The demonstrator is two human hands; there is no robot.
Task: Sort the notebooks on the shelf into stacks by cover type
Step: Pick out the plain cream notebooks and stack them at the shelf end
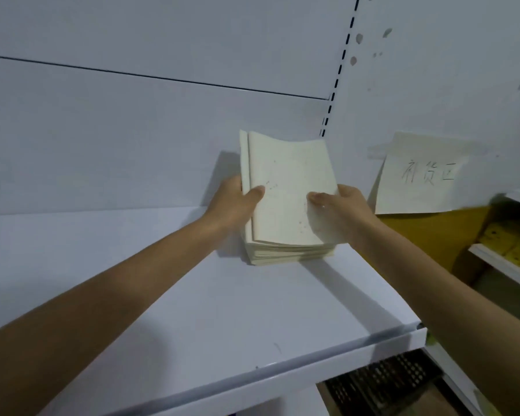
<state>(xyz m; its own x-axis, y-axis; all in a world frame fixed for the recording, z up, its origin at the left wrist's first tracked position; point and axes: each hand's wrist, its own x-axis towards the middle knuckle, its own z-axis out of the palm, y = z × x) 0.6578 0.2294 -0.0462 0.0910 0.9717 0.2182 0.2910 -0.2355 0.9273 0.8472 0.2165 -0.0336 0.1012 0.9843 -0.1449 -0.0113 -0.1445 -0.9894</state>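
Note:
A stack of cream-covered notebooks (288,187) stands on the white shelf (192,295), near its back wall. My left hand (231,205) grips the stack's left edge, thumb lying on the top cover. My right hand (339,214) grips the right edge, thumb on the cover too. The top covers tilt up toward me, and the lower ones lie flat. The top cover is plain with faint specks.
A paper sign (421,178) with handwriting hangs on the wall to the right. Yellow items (511,241) sit on a lower shelf at far right. A dark crate (382,382) lies below the shelf's front edge. A slotted upright (339,70) runs up the back wall.

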